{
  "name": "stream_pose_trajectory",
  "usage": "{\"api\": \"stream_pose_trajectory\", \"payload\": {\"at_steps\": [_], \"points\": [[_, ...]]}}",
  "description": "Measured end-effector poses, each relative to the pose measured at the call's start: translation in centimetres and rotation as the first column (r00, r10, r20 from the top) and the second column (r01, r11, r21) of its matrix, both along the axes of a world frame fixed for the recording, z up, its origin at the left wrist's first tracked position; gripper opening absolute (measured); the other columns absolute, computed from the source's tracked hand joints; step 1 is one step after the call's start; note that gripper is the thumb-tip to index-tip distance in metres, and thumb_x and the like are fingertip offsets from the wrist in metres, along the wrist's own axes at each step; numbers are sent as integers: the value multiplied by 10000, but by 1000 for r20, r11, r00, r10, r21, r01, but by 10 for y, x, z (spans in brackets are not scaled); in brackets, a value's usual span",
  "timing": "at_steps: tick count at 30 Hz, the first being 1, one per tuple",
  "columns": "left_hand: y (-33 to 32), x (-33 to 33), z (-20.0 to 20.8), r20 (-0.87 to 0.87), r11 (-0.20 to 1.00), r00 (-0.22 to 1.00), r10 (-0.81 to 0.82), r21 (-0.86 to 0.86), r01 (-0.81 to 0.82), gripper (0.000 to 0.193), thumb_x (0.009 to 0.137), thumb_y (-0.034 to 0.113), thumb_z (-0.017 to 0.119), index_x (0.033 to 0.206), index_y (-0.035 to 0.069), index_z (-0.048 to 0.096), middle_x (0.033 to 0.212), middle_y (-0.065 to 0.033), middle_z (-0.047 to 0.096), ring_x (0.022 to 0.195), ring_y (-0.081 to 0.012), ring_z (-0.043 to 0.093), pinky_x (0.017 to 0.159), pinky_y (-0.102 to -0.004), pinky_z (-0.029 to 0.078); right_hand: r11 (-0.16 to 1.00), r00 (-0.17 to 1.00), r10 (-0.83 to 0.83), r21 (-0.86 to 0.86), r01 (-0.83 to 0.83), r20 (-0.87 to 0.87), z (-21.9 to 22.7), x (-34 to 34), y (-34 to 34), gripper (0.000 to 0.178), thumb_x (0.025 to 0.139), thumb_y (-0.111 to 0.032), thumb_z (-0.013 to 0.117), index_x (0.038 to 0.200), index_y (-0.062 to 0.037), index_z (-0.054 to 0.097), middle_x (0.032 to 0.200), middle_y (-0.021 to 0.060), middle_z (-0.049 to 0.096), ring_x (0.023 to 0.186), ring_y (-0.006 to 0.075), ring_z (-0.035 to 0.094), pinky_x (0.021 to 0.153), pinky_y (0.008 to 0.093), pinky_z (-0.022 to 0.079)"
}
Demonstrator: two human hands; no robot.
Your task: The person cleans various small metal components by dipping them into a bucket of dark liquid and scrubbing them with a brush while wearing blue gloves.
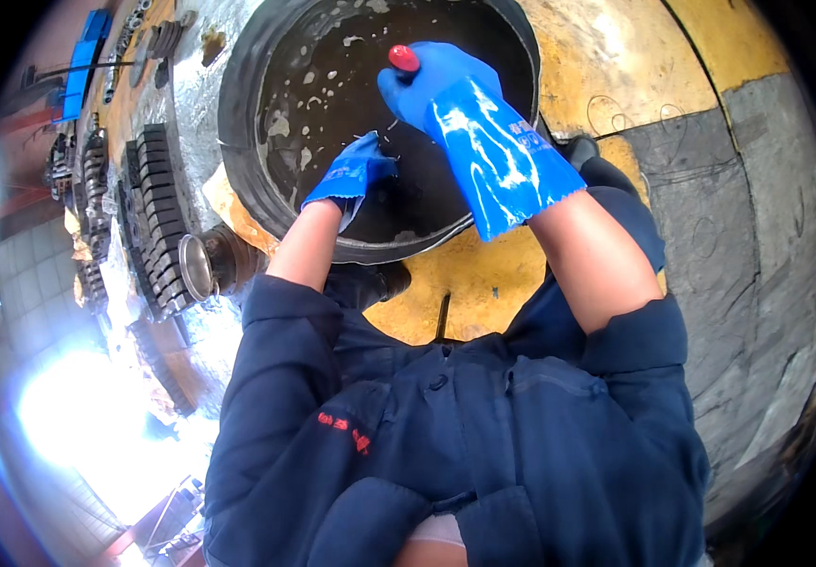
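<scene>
A wide round tub [238,123] with a dark rim holds dark liquid [332,42] with patches of pale foam. Over the tub, my right hand [455,90], in a long blue rubber glove, is wrapped round a tool with a red handle [404,59]. Only the rounded handle end shows; the rest of that tool is hidden by the hand. My left hand [356,172], also in a blue glove, is low in the tub, at the liquid's surface. Its fingers are mostly hidden, and I cannot tell whether they hold anything.
Left of the tub stands a metal cylinder with a flared rim [198,267]. Rows of dark ribbed metal parts [157,208] lie farther left. A blue metal piece [80,66] is at the far left. Grey matting [710,208] covers the floor to the right, beside yellow flooring [464,283].
</scene>
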State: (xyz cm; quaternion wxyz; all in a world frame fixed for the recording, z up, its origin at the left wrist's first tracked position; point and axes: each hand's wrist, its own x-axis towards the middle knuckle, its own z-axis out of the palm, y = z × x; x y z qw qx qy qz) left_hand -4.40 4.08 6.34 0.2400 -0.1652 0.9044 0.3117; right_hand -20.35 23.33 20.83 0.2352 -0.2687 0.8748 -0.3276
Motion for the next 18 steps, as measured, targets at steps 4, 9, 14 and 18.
{"api": "stream_pose_trajectory", "payload": {"at_steps": [4,9,14,18], "points": [[-13,15,-52,-138,937,937,-321,-187,294,478,962,242,747,1421,106,733,1382,-142,770,1401,-348,636,1185,-438,503,999,999,-32,7,32,28,-1,-3,-4,402,1006,-505,681,1180,-172,825,1157,124,825,1091,390,774,984,452,633],[-6,34,-73,-131,910,903,-410,-122,396,392,1021,239,708,1373,71,747,1256,-170,805,1260,-335,717,1086,-446,561,999,999,-19,31,19,25,-9,-1,-5,414,1024,-517,679,1247,-202,830,1214,100,830,1132,362,784,1016,448,634],[34,38,-18,-32,988,998,-52,143,56,350,1070,257,642,1330,55,758,1218,-159,804,1175,-314,730,1035,-440,573,998,999,29,63,-32,46,-2,1,-6,427,1031,-524,681,1263,-197,830,1240,91,829,1150,354,786,1032,454,632],[44,30,1,13,957,990,141,253,-140,346,1109,271,588,1296,43,767,1188,-151,804,1107,-297,741,994,-435,582,999,1000,12,53,-12,17,-5,0,-4,416,1033,-527,687,1263,-211,830,1233,87,829,1144,351,789,1024,457,632]]}}
